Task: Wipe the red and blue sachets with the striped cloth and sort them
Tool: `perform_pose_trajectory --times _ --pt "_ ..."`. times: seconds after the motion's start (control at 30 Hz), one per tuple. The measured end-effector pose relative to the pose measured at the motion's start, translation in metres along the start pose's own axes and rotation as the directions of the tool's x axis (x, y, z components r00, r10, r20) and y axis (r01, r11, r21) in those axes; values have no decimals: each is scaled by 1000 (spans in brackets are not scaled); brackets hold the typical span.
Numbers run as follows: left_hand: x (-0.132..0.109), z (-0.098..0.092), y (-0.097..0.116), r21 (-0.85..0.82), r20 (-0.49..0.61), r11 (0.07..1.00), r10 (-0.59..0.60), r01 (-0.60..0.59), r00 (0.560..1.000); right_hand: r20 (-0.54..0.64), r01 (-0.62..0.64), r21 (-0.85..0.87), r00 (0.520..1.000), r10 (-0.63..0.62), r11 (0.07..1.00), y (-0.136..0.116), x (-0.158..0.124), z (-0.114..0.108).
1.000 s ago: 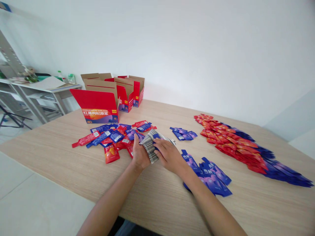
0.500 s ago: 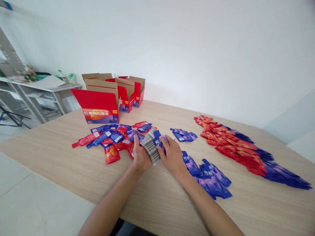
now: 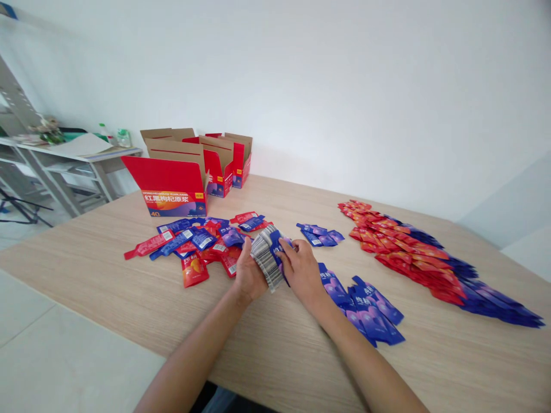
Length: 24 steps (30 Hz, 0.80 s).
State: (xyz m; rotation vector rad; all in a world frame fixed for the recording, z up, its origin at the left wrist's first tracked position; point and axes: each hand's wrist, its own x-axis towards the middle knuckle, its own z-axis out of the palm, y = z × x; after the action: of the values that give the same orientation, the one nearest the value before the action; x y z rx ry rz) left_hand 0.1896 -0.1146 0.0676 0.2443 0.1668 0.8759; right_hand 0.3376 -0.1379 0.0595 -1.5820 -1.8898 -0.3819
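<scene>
Between my hands is a stack of sachets [image 3: 266, 258], their striped barcode edges fanned toward the left and a blue face on the right side. My left hand [image 3: 249, 275] is wrapped round the stack from below and the left. My right hand [image 3: 303, 269] grips the blue sachet [image 3: 279, 248] at the stack's right face, thumb and fingers bent on it. A mixed heap of red and blue sachets [image 3: 206, 241] lies just left of my hands. Blue sachets [image 3: 365, 310] lie overlapping beside my right forearm, and a smaller blue group [image 3: 321, 235] sits beyond my right hand.
Open red cartons [image 3: 172, 186] stand at the back left of the wooden table [image 3: 107, 269]. Long overlapping rows of red and blue sachets [image 3: 413, 258] spread along the right side. A white wall rises behind, and a grey desk [image 3: 86, 152] with papers stands at far left.
My right fingers have curled more and shifted slightly right on the stack's blue face. The stack's striped edges show a little wider. The sachets on the table have stayed put.
</scene>
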Motion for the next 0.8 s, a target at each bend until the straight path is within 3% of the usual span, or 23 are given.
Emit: perform_pose_trajectory --times 0.37,0.57,0.7,0.8 --pt "-3 -3 -24 68 59 990 -125 121 990 -129 -135 114 980 149 984 24 10 -14" --pt "-7 4 -11 14 78 998 -70 69 995 -124 -166 247 972 201 955 25 13 -13" --pt "-5 5 -1 -20 44 1000 -13 14 999 -55 -132 268 987 152 954 19 10 -11" --pt "-2 3 -4 -23 24 1000 12 -11 1000 -127 -135 257 977 172 957 18 10 -13"
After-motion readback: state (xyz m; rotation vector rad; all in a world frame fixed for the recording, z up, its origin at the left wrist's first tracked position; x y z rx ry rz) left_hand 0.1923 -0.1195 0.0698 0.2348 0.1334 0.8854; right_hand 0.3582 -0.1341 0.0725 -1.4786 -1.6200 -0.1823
